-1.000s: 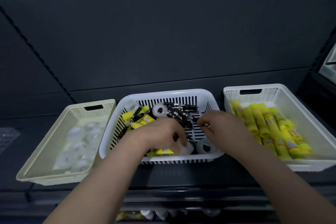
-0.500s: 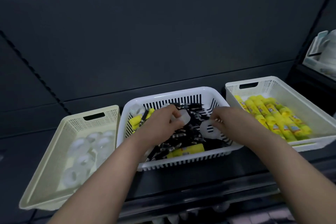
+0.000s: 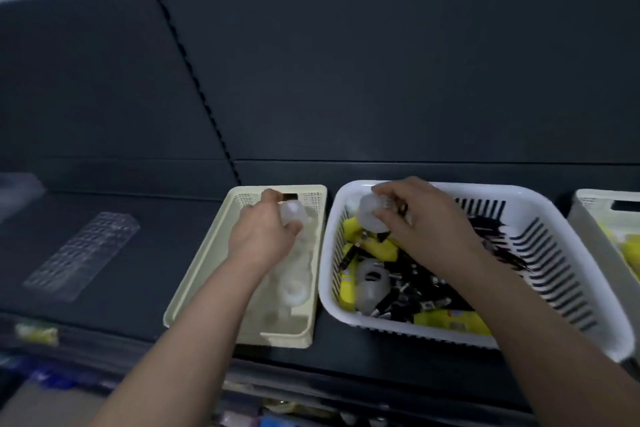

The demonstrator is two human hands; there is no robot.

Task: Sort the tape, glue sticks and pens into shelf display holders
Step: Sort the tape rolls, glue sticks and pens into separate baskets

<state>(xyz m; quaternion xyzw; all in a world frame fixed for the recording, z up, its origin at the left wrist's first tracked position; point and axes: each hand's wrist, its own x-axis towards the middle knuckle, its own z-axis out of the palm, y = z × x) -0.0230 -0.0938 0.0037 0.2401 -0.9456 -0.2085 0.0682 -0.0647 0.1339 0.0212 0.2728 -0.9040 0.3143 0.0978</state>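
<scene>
A tape roll [image 3: 292, 213] is held by the curled left hand [image 3: 265, 236] over the cream tray [image 3: 194, 282], directly below it. At three o'clock, another roll [image 3: 370, 215] is pinched by the right hand [image 3: 420, 218] above the white basket [image 3: 571, 326].

Blurred beyond counting: clear tape rolls [image 3: 292, 288] in the cream basket [image 3: 194, 282], partly hidden under the left hand [image 3: 263, 236]; cut off at the right edge, a third basket [image 3: 588, 218] with yellow contents.
</scene>
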